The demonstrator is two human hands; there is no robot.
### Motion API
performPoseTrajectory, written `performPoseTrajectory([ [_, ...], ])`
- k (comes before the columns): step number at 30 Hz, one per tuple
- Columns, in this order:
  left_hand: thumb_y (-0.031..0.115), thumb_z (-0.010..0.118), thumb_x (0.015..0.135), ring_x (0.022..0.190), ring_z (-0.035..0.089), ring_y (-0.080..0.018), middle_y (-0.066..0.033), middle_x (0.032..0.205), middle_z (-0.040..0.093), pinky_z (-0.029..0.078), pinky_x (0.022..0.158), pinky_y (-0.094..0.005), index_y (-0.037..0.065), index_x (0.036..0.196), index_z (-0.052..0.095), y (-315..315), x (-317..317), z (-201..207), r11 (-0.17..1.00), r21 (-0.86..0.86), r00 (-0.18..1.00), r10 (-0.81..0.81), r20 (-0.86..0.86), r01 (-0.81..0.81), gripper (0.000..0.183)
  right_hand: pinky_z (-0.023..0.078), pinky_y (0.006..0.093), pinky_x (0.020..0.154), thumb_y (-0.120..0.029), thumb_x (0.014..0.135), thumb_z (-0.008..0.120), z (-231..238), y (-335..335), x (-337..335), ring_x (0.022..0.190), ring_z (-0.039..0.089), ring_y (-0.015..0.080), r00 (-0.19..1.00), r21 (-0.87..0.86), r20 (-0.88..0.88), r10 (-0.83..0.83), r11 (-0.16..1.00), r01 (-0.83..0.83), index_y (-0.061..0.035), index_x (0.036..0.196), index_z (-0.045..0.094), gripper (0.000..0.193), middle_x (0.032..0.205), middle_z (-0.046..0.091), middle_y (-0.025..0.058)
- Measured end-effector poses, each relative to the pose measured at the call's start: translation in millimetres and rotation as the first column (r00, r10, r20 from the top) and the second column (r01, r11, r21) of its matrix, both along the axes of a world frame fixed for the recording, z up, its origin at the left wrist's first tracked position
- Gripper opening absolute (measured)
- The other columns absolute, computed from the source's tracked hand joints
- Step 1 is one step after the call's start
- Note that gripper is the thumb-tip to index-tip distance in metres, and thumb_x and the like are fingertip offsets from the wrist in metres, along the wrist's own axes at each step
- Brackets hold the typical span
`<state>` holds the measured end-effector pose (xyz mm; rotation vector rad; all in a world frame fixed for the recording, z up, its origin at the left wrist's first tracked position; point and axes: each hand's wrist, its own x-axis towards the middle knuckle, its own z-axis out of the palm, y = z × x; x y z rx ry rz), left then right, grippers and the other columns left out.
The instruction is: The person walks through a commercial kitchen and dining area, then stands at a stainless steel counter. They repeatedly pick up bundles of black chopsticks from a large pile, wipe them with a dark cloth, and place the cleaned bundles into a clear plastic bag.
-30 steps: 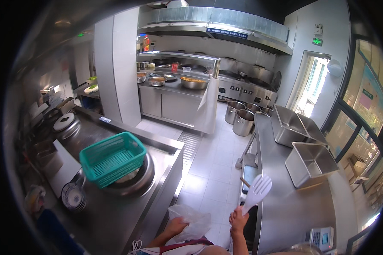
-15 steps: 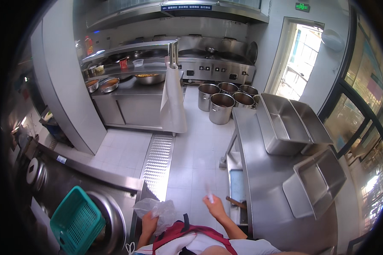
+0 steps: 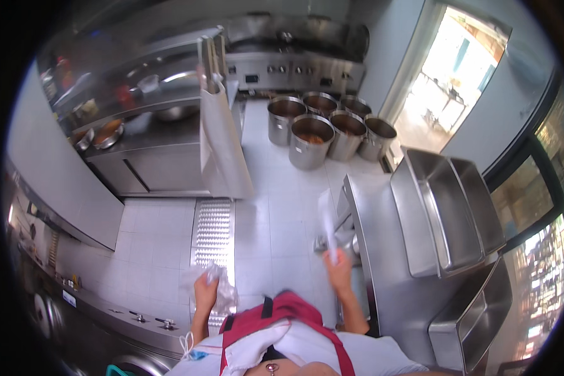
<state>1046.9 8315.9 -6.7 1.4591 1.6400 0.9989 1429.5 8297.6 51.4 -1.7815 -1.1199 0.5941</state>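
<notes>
Holding one bag and one spatula, six pots beyond

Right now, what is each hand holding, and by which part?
The right hand holds a white spatula by its handle. The left hand clutches a translucent plastic bag; which part of it is unclear.
</notes>
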Motion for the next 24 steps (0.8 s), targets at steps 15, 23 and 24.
performPoseTrajectory([
  [15,0.008,0.061,0.084,0.075,0.061,-0.0172,-0.013,0.081,0.067,0.048,0.071,-0.0313,-0.003,0.1,0.064,439,153,8,0.986,0.062,0.988,-0.152,-0.035,0.154,0.021,0.029,0.0203,0.048,-0.019,0.093,0.061,56,344,152,0.056,0.037,0.0009,0.853,0.106,-0.438,-0.282,0.927,0.361,-0.0047,0.085,0.059,0.016,0.067,0.046,-0.0071],
  [23,0.007,0.062,0.08,0.077,0.063,-0.0197,-0.0153,0.083,0.067,0.049,0.073,-0.0338,-0.004,0.099,0.064,627,212,-15,0.99,-0.013,0.984,-0.138,-0.109,0.137,0.022,0.028,0.0199,0.047,-0.017,0.093,0.062,65,513,233,0.054,0.038,0.0007,0.837,0.207,-0.48,-0.262,0.893,0.399,-0.0053,0.087,0.058,0.014,0.067,0.047,-0.0063],
  [24,0.007,0.062,0.08,0.077,0.063,-0.0204,-0.0155,0.083,0.067,0.049,0.073,-0.0346,-0.004,0.099,0.064,646,220,-11,0.991,0.001,0.984,-0.132,-0.116,0.134,0.022,0.028,0.0199,0.046,-0.017,0.093,0.062,69,529,241,0.053,0.037,0.0008,0.819,0.21,-0.5,-0.281,0.878,0.43,-0.0056,0.087,0.058,0.013,0.066,0.047,-0.0062],
])
